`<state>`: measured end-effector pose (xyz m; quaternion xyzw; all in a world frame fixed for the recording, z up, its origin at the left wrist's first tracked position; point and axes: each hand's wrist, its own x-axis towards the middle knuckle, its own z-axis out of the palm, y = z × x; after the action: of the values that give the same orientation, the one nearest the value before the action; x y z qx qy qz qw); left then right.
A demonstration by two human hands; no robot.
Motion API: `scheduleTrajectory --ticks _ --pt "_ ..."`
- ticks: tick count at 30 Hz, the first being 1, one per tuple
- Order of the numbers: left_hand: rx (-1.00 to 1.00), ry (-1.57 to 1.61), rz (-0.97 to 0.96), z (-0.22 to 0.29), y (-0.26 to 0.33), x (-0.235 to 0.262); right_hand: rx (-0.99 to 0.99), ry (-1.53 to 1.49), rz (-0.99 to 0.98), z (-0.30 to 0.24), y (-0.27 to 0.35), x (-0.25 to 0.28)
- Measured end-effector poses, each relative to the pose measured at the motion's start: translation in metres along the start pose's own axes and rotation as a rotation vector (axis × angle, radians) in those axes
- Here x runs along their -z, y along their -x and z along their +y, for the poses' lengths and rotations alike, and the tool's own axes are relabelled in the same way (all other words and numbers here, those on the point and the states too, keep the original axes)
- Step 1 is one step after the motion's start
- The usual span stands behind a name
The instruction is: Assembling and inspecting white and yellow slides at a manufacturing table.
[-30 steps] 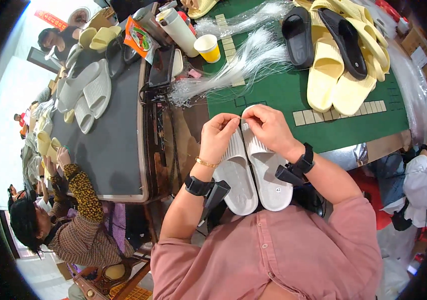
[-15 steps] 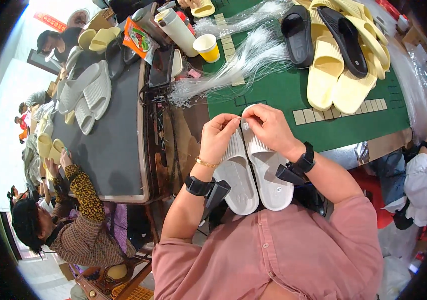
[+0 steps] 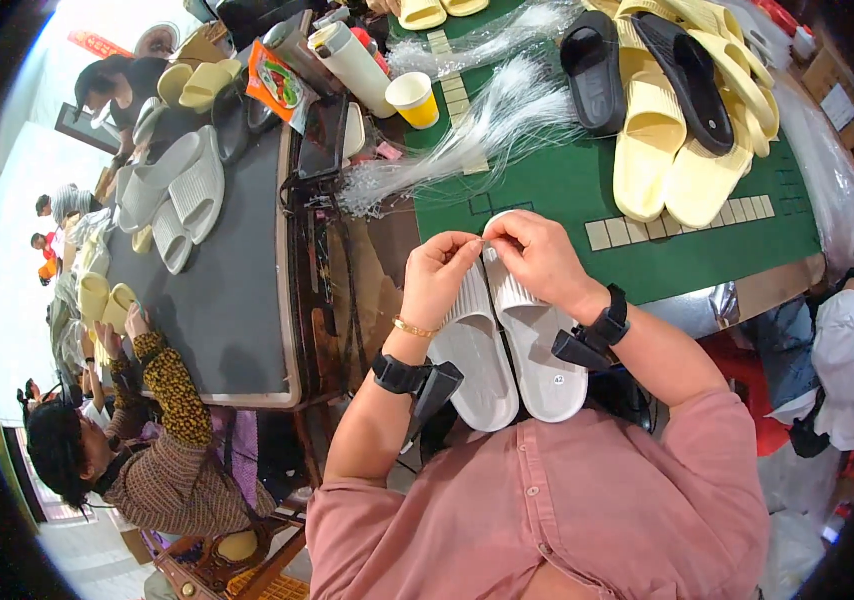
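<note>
A pair of light grey slide slippers stands side by side in front of my body, the left slipper (image 3: 471, 365) touching the right slipper (image 3: 547, 360) and both heels toward me. My left hand (image 3: 437, 275) is closed in a pinch over the inner edge of the left slipper's strap. Close against it, my right hand (image 3: 545, 262) also pinches, over the right slipper's strap. The fingertips meet where the two straps come together. Whatever they hold there is too small to make out, and my fingers cover part of the straps.
Bundles of thin clear plastic strands (image 3: 522, 105) lie on the green mat (image 3: 667, 265). Yellow slippers (image 3: 647, 150) and black slippers (image 3: 592, 75) are piled at the right. A yellow paper cup (image 3: 413, 100) stands by a white bottle (image 3: 352, 65). Co-workers handle slippers at the dark table (image 3: 232, 330).
My hands stay almost in place, pinching at the straps. At left, a co-worker's hands and the yellow slippers have shifted slightly. At the top, a second yellow slipper now shows.
</note>
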<state>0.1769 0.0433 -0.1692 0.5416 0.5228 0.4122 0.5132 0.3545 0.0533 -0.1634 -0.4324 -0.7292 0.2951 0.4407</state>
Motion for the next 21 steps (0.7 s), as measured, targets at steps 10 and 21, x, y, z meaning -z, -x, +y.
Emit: scheduleTrajectory --ticks 10,21 --pt "-0.026 -0.095 0.029 0.007 0.002 -0.002 0.018 -0.123 0.045 0.009 0.001 -0.008" --pt "-0.123 -0.318 0.049 0.002 0.008 0.004 0.035 -0.124 -0.018 -0.005 -0.001 -0.008"
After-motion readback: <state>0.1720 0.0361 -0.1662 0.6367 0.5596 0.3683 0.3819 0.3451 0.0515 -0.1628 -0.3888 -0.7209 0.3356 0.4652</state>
